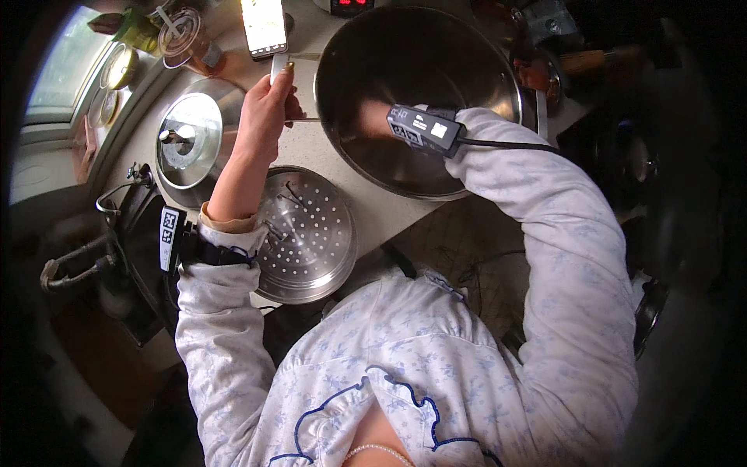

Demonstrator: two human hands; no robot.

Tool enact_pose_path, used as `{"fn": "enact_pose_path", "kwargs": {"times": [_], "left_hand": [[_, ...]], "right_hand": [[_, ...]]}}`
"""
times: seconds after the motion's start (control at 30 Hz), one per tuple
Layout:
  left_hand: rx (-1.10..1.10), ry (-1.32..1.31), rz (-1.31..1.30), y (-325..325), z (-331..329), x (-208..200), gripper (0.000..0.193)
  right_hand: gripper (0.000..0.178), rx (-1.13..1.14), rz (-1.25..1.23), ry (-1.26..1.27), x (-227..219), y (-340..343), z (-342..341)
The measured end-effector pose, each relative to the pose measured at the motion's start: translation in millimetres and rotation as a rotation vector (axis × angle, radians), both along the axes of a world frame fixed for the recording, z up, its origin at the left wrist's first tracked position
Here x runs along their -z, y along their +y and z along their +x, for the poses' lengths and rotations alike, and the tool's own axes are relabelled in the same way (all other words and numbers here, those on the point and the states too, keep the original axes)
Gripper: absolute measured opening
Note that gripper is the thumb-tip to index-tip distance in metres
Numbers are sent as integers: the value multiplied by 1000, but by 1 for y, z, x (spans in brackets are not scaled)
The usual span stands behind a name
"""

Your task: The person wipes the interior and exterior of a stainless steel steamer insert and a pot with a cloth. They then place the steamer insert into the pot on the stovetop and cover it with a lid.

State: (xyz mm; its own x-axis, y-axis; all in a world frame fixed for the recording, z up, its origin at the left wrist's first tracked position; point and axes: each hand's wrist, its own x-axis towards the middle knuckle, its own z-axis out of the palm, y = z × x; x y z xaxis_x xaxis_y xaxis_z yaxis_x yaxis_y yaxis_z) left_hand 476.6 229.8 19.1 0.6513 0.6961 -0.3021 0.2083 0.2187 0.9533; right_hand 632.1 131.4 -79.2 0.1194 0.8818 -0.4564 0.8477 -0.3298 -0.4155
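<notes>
A large, deep stainless steel pot (416, 175) sits at the far middle of the counter. My left hand (264, 113) is closed around the pot's left side handle (278, 65). Inside the pot is my right hand (375, 118), smeared by motion and partly covered by the black device (424, 128) on my wrist. Its fingers are not clear, and whether it holds anything is hidden. A shiny domed lid (185, 152) lies left of my left forearm. Nearer to me, a perforated steamer tray (315, 226) rests partly behind that forearm.
A lit phone (264, 27) stands just beyond my left hand. A plastic drink cup with a straw (185, 43) is at the far left near the window (66, 70). A metal faucet (74, 261) shows at the left. A red-lit display (352, 6) sits behind the pot.
</notes>
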Motion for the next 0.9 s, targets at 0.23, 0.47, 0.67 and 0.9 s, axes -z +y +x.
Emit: {"fn": "enact_pose_path", "kwargs": {"times": [0.23,0.47,0.67,0.9], "left_hand": [[-58,-43,-21,-2,0,6,33],[-81,-5,-51,-1,2,5,33],[-55,-71,-11,-3,1,7,31],[-34,43,319,11,-1,31,36]], "right_hand": [[25,-344,-338,-60,-18,-37,-10],[27,11,-355,877,-48,-41,30],[26,331,355,512,-12,22,30],[41,207,-137,964,-78,-53,-5]]}}
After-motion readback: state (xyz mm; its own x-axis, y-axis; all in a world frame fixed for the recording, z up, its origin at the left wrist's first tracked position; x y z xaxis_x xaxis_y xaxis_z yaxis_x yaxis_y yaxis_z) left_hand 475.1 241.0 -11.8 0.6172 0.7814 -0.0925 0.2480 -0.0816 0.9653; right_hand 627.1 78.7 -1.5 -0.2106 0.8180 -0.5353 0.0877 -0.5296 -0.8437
